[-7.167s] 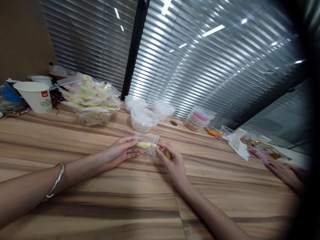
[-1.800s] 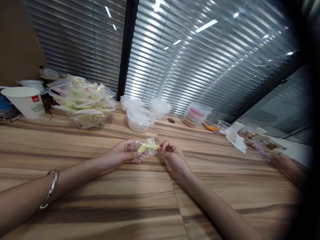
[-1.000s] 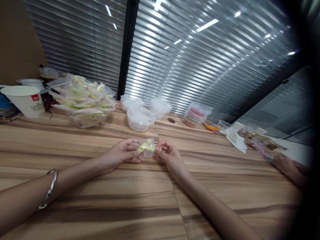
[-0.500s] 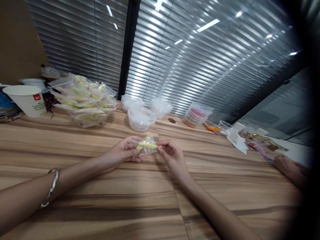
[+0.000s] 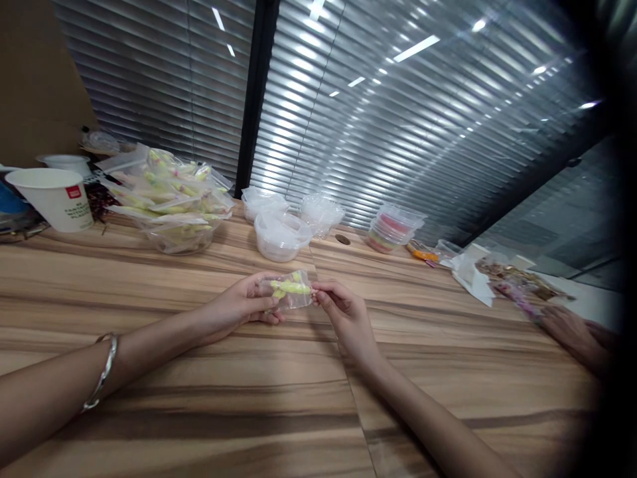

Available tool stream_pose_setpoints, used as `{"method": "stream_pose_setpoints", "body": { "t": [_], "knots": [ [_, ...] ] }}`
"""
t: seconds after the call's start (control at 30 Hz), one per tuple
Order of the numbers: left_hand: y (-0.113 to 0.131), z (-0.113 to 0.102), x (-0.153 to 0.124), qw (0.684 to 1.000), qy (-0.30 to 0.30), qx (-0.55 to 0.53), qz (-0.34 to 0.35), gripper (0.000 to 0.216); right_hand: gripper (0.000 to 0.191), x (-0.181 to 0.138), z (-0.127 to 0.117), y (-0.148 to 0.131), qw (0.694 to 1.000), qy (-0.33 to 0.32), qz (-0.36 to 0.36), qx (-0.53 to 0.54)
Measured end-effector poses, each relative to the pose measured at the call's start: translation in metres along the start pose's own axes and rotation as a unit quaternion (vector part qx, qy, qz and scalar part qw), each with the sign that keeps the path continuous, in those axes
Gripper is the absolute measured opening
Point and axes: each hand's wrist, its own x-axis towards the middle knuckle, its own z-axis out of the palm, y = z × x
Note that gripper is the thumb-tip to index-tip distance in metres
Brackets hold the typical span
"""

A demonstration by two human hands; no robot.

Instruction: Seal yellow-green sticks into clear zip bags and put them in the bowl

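My left hand (image 5: 249,300) is closed on the left part of a small clear plastic bag (image 5: 301,301), thumb in front and fingers behind. Inside the bag lie slender yellow pieces (image 5: 290,287), too small to name more exactly. At the bag's right end, my right hand (image 5: 343,312) pinches the pinkish tip of the longest yellow piece between thumb and forefinger. Both hands are just above the wooden table (image 5: 239,398).
A clear bowl (image 5: 182,244) heaped with bagged yellow pieces stands behind left, near a paper cup (image 5: 52,199). Clear plastic bowls (image 5: 281,239) and stacked tubs (image 5: 391,229) line the back. Another person's hand (image 5: 567,328) rests at the right, by pink material (image 5: 517,299).
The yellow piece has shifted slightly left within the bag, and its pinkish tip now shows at my right fingertips. The other person's hand at the right has moved a little.
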Motion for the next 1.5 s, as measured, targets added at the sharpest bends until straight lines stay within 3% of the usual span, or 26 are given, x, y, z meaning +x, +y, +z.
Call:
{"method": "stream_pose_setpoints", "body": {
  "t": [0.3,0.67,0.97,1.27,1.5],
  "knots": [
    [0.002,-0.006,0.0,0.998,0.002,-0.053,-0.017,0.028,0.011,-0.003,0.005,-0.002,1.0,-0.012,0.021,-0.003],
    [0.002,-0.007,-0.001,0.998,-0.056,-0.029,-0.03,0.027,0.008,-0.003,0.009,0.006,0.983,-0.067,0.074,0.157],
    [0.002,-0.006,-0.002,0.998,-0.061,-0.013,-0.029,0.027,0.023,-0.008,0.017,0.001,0.966,-0.086,0.075,0.233],
    [0.002,-0.002,-0.005,0.995,-0.094,0.033,-0.012,0.03,0.036,-0.014,0.021,0.003,0.954,-0.098,0.129,0.253],
    [-0.001,0.002,-0.001,1.0,-0.017,0.025,-0.003,0.025,0.038,-0.011,0.021,0.0,0.949,-0.096,0.164,0.252]
  ]
}}
